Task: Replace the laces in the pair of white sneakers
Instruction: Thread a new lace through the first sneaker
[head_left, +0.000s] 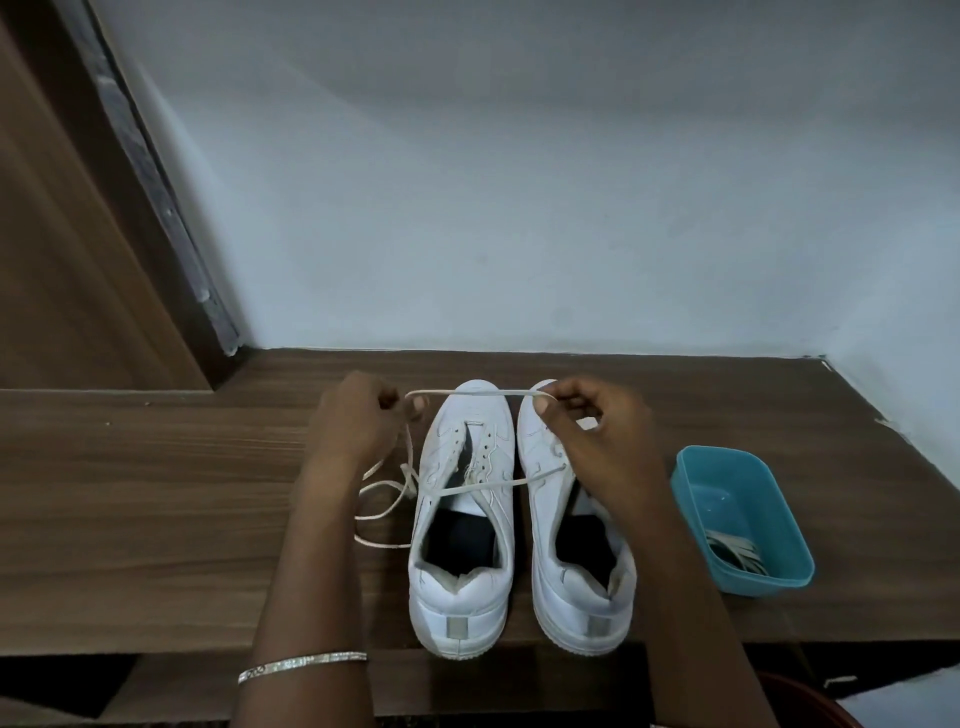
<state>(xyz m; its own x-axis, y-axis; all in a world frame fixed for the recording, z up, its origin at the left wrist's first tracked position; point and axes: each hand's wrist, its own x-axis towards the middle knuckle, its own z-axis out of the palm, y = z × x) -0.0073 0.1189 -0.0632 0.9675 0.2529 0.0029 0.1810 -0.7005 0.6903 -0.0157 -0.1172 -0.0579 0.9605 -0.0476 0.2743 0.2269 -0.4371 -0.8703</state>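
step: likely evening the lace (478, 393), held taut above the sneakers' (462, 519) toes on the counter (156, 493) | left hand (358, 415), right hand (587, 431): each grip pinches it | next: aim a tip at an eyelet

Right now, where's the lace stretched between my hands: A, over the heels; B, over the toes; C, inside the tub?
B: the lace, pinched by the left hand and right hand, runs taut above the toes of the sneakers.
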